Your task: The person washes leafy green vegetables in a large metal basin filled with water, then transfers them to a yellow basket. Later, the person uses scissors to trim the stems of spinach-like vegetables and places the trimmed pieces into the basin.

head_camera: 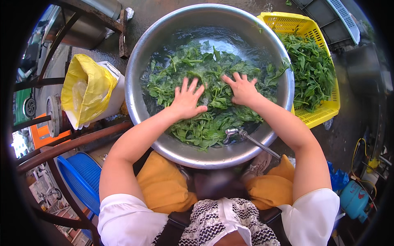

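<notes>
A large round stainless-steel basin (209, 160) stands before my knees, holding water and a floating mass of leafy greens (197, 129). My left hand (187, 101) lies palm down over the leaves left of the middle, fingers spread and gripping nothing. To its right, my right hand (242, 89) also rests on the greens with its fingers apart; some leaves and water partly cover its fingertips. A metal tap (232, 132) reaches over the basin's near right rim. A few leaves hang over the right rim.
Right of the basin, a yellow plastic crate (320, 118) holds more leafy greens (311, 73). On the left are a white bin with a yellow bag (92, 89), a rusty metal frame (74, 146) and a blue basket (81, 181). A blue gas cylinder (354, 198) stands at lower right.
</notes>
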Demonstrator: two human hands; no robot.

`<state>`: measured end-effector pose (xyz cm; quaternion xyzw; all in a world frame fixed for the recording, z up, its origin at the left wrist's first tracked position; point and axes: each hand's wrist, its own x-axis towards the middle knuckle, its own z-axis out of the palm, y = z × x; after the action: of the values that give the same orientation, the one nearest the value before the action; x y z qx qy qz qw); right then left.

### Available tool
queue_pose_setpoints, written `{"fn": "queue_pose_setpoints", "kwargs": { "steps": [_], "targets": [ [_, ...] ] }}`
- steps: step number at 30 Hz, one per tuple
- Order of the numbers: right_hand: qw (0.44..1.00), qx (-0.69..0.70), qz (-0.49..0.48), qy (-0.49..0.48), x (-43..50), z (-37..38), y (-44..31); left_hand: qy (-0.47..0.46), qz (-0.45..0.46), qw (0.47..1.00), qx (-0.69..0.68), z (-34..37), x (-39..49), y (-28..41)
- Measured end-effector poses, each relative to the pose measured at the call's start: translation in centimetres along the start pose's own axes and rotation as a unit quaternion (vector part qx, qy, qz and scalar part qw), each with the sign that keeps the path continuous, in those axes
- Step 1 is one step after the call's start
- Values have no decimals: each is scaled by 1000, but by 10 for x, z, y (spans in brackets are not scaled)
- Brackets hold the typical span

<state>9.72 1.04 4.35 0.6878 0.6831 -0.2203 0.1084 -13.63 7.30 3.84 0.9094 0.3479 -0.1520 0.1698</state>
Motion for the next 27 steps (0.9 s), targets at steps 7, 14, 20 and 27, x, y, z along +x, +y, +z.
{"fn": "queue_pose_setpoints", "kwargs": {
  "steps": [7, 14, 20, 27],
  "targets": [
    [986, -157, -47, -19, -24, 34, -1, -188, 113, 944, 244, 68, -19, 7],
    [991, -86, -96, -29, 27, -45, 3, -243, 176, 942, -151, -38, 38, -19],
    [974, 4, -78, 212, 119, -92, -19, 166, -29, 985, -28, -87, 127, -72],
    [977, 125, 78, -152, 90, -63, 83, -95, -74, 965, -233, -24, 84, -125]
  ]
}}
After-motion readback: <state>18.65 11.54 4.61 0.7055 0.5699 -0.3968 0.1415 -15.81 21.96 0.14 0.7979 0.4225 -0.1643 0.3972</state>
